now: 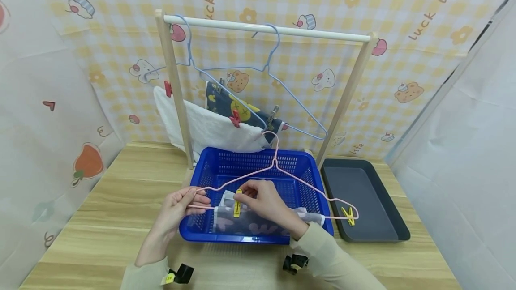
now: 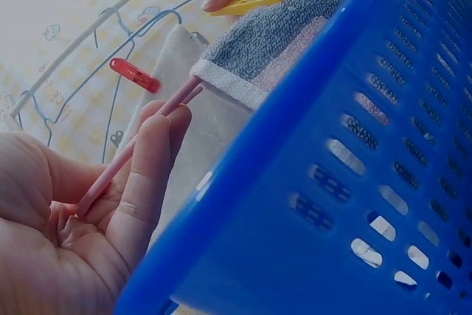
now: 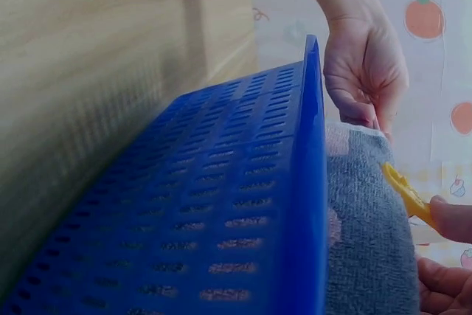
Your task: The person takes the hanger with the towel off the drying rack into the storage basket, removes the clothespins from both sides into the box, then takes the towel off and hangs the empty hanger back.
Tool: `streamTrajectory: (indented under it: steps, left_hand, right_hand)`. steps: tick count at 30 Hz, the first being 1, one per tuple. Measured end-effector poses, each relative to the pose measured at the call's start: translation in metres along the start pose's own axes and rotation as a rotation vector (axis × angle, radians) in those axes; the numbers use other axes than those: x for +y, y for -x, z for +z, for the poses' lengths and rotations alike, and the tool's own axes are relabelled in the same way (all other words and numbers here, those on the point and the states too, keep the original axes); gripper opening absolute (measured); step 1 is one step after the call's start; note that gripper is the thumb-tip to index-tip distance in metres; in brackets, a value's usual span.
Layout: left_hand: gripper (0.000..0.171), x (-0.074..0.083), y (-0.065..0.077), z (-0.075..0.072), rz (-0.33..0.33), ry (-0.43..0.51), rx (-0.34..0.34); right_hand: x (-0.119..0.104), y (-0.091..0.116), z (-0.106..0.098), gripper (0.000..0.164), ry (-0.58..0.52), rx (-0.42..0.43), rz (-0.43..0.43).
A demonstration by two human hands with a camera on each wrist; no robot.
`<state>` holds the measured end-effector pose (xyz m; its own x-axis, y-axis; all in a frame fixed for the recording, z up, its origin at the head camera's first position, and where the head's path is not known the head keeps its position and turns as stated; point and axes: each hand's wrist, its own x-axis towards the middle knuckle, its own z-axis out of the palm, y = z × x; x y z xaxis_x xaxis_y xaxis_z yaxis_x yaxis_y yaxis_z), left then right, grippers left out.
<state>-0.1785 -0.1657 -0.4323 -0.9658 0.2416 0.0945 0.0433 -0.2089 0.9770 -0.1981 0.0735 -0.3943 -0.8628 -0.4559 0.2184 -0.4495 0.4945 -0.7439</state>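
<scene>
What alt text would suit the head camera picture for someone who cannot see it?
Over a blue basket, the left hand grips a pink hanger while the right hand pinches a yellow clothespin onto a small towel. Behind stands a wooden rack.

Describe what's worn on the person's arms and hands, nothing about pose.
Both hands are bare: left hand, right hand. Pale beige long sleeves reach the wrists. A small black camera unit is strapped under each wrist; the left one carries a yellow tag.
</scene>
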Motion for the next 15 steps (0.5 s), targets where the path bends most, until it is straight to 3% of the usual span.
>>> streamTrajectory:
  steps: [15]
  left_hand:
    - [0.024, 0.0017, 0.0, 0.0026, 0.02, 0.011, 0.021]
  right_hand:
    - [0.0008, 0.0, 0.0016, 0.014, -0.25, 0.145, 0.051]
